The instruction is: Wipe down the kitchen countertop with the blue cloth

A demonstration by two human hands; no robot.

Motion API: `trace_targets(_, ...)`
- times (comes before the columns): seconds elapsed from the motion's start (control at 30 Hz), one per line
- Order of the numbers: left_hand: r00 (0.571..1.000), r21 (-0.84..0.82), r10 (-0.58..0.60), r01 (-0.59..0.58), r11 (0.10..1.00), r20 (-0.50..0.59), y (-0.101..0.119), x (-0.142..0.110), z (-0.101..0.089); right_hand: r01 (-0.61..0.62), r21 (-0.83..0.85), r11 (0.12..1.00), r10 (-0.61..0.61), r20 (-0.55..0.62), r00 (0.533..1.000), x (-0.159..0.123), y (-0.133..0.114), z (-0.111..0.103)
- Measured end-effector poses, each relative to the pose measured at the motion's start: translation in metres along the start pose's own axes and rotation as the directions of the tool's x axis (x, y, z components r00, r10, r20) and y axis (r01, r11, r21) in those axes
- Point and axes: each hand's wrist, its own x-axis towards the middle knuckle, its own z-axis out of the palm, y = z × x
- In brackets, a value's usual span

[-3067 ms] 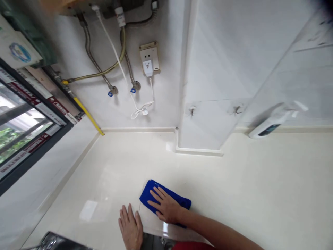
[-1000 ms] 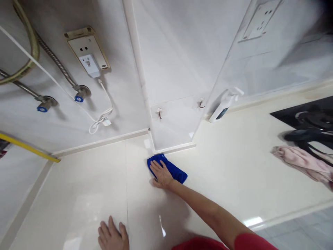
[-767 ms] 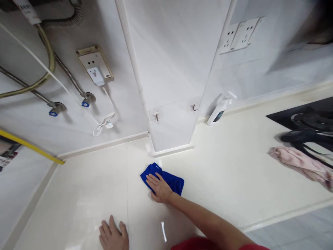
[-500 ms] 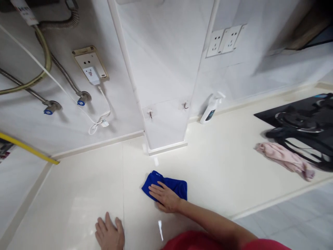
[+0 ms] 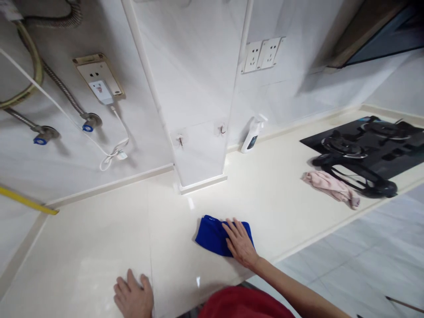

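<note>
A folded blue cloth (image 5: 210, 236) lies on the cream countertop (image 5: 179, 265). My right hand (image 5: 241, 245) rests flat over the cloth's right part, fingers stretched and spread, pressing it rather than gripping it. At the lower left, my left hand (image 5: 134, 296) is laid on the bare countertop just left of a thin seam, its fingers apart and holding nothing. The blue cloth is well to the right of that hand.
A white spray bottle (image 5: 254, 133) stands against the back wall, right of a tiled pillar (image 5: 202, 163). To the right are a crumpled pink cloth (image 5: 333, 187), a black frame-like part (image 5: 361, 176) and a gas hob (image 5: 394, 150). A plugged charger (image 5: 102, 91) and pipe valves (image 5: 88, 126) occupy the left wall.
My right hand and the blue cloth have slid to the right along the countertop, the hand now nearer the cloth's right end. My left hand stays by the seam. The view has shifted right.
</note>
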Motion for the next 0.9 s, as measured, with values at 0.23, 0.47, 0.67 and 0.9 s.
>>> trace_targets(0.23, 1.000, -0.009, 0.000, 0.000, 1.000, 0.004, -0.001, -0.002, 0.001, 0.065, -0.125, 0.990, -0.051, 0.114, 0.992, -0.028, 0.059, -0.016)
trace_targets(0.47, 1.000, -0.015, 0.019, -0.019, 1.000, 0.004, -0.003, -0.001, 0.003, -0.443, -0.287, 0.849, 0.392, -0.220, 0.893, -0.004, 0.079, -0.024)
trace_targets(0.67, 0.999, -0.034, 0.028, -0.029, 0.999, -0.043, -0.001, -0.002, 0.003, -0.604, -0.229, 0.763, 0.526, -0.323, 0.787, 0.028, 0.016, 0.024)
trace_targets(0.9, 0.999, -0.071, 0.036, -0.039, 0.997, -0.037, -0.008, -0.001, 0.005, -0.597, -0.291, 0.747, 0.546, -0.242, 0.802, 0.041, 0.000, 0.026)
